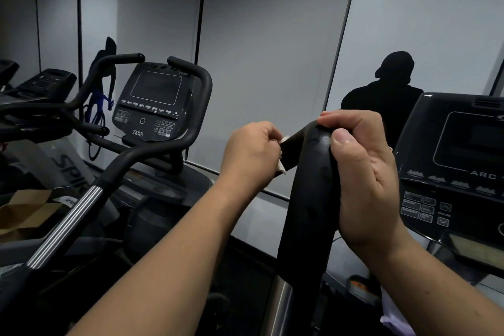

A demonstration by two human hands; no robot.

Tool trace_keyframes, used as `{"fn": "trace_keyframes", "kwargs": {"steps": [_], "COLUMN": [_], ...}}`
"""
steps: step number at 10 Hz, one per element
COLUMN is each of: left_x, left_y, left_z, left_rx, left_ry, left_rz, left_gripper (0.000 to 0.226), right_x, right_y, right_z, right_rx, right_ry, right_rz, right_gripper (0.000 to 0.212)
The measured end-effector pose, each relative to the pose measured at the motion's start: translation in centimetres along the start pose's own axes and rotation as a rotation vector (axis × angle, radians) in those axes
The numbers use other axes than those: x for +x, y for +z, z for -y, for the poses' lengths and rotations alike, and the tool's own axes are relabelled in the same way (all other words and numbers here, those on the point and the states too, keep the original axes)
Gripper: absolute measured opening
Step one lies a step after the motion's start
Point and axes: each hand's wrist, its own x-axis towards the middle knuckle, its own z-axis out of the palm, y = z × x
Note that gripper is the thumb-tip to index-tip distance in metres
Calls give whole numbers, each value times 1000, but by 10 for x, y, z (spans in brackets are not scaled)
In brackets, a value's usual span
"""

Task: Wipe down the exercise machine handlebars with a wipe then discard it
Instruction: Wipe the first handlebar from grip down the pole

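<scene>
A thick black padded handlebar (pixel 308 199) of the exercise machine rises in front of me at centre right. My right hand (pixel 365 177) grips its top end, with the fingers curled over the top and the thumb pressed on the near side. My left hand (pixel 251 153) is just left of the bar and pinches a small dark flat packet with white edges (pixel 290 151), which looks like a wipe sachet. The packet reaches across to the bar's top. I cannot tell whether my right fingers also touch it.
The machine's console (pixel 458 166) stands at the right. Another machine with a console (pixel 152 101) and curved black handles (pixel 114 172) is at the left, with a cardboard box (pixel 24 213) below. Grey blinds and a mirror fill the wall behind. Something pale lies at bottom right (pixel 392 314).
</scene>
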Motion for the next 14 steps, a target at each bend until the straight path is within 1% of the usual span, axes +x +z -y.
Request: {"fn": "trace_keyframes", "kwargs": {"steps": [1,2,3,4,5,6,7,8,9,10,11,12,13,14], "left_x": [-10,-16,-13,-23,-18,-17,-22,-9,-8,-9,-4,-7,-2,8], "left_y": [2,2,-2,-2,-7,-8,-6,-11,-9,-3,-2,1,-3,-5], "left_z": [-2,7,14,7,17,18,15,17,8,13,11,1,0,-11], "left_rx": [121,9,-74,-17,-2,24,30,5,53,-42,-31,-18,20,144], "left_ry": [96,100,12,123,75,43,99,-24,9,-16,-41,-15,-94,-93], "left_rz": [-48,-82,-92,-70,-99,-95,-80,-80,-82,-72,-99,-76,-11,41], "left_gripper": [20,18,16,23,22,23,22,8,13,16,14,13,14,11], "right_x": [0,-1,-1,0,-1,0,3,3,3,2,-1,-3,-2,-2], "right_y": [-1,0,0,-1,0,0,-1,-1,-2,-1,2,4,3,2], "right_z": [1,2,3,3,4,2,-5,-9,-10,-10,-5,-1,-3,-3], "right_rx": [1,-18,-26,-29,-29,-28,-84,-96,-99,-110,-8,-1,-11,-27], "right_ry": [2,-13,-20,-35,-43,-94,-262,-264,-265,-269,-86,-49,-51,-56], "right_rz": [3,1,4,5,4,-2,-35,-51,-64,-51,-35,-30,-32,-28], "right_gripper": [22,22,21,21,21,23,25,24,25,27,24,22,24,24]}}
